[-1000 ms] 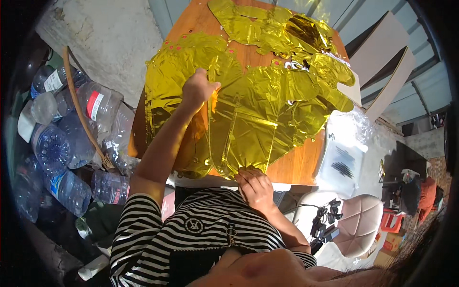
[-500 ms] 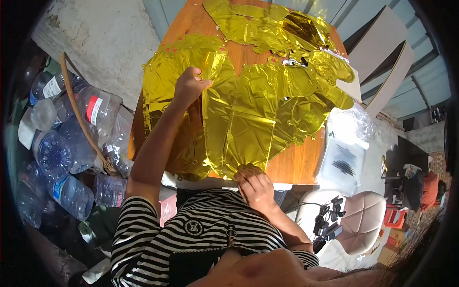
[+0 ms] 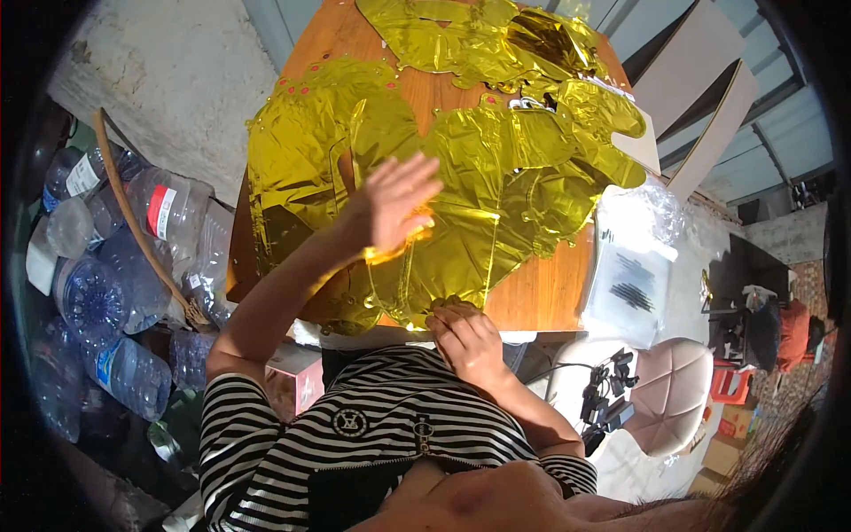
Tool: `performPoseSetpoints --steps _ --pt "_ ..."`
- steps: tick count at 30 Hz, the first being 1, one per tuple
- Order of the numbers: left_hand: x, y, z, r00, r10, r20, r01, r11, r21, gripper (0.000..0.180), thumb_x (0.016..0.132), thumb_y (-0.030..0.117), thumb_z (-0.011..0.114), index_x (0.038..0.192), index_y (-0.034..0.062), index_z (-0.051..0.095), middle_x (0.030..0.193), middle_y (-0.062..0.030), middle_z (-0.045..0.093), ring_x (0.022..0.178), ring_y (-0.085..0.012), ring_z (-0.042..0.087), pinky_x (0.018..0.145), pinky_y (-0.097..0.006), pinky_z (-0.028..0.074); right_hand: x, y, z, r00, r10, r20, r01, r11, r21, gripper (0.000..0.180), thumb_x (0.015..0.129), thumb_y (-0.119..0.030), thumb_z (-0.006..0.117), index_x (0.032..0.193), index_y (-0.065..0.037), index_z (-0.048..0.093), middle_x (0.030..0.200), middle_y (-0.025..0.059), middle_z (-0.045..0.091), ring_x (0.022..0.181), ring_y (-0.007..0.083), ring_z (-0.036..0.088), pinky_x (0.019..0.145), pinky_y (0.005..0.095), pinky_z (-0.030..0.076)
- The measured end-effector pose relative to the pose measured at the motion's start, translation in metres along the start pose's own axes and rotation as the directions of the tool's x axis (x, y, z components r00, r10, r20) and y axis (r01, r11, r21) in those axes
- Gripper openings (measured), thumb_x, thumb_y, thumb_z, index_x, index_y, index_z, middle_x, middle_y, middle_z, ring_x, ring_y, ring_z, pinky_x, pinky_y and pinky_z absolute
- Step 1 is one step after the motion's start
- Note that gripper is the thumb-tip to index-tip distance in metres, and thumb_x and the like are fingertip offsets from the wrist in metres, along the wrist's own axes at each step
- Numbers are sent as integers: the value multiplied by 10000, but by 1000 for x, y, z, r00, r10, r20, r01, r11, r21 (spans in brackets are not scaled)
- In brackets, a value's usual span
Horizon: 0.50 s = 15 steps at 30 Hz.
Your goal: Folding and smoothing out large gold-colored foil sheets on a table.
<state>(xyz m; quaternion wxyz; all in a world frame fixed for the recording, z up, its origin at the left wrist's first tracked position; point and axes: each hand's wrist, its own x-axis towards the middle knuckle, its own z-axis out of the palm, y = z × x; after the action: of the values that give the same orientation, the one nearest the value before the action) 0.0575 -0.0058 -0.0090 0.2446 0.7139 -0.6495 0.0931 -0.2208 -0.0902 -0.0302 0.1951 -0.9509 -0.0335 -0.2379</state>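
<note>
left hand (image 3: 394, 206): it is open and flat, the fingers spread a little, palm down over the middle of the gold foil sheet (image 3: 461, 186). whether the palm presses on the foil or is just above it, one cannot tell. it holds nothing.
right hand (image 3: 465, 337): it is at the near edge of the surface (image 3: 541, 297), fingers bent, and it pinches the lower edge of the gold foil sheet there.
gold foil sheet: shiny, wrinkled, yellow-gold. it lies spread over most of the surface, from the left edge to near the right edge, and its lower part hangs a little over the near edge in front of the person.
second foil pile (image 3: 479, 40): more crumpled gold foil at the far end of the surface, touching the upper part of the big sheet.
surface: brown wood, bare on the near right corner and in a strip at the far left.
plastic bag (image 3: 634, 266): clear, with white paper inside, just beside the right edge of the surface.
water bottles (image 3: 106, 266): many big clear bottles, on the floor at the left of the surface.
chair (image 3: 669, 390): pale, padded, at the lower right, apart from the surface.
shirt (image 3: 372, 434): black and white stripes, on the person.
</note>
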Motion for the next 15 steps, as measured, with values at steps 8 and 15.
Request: performPoseSetpoints --steps 8,15 --pt "-16 8 20 985 -7 170 18 998 -64 538 928 296 696 1384 43 563 1579 -155 404 1484 -335 341 1208 -513 260 1 -1 -8 999 -33 14 34 999 -33 373 759 -97 716 1126 -30 722 1170 84 679 1051 252 643 876 351 516" --pt "-11 8 18 985 16 170 5 993 -118 540 914 247 710 1381 26 555 1560 -168 430 1472 -355 360 1211 -519 250 -5 3 -4 997 -72 -25 71 997 -36 377 830 -186 737 1167 -26 690 1205 117 658 1109 273 616 987 389 499"
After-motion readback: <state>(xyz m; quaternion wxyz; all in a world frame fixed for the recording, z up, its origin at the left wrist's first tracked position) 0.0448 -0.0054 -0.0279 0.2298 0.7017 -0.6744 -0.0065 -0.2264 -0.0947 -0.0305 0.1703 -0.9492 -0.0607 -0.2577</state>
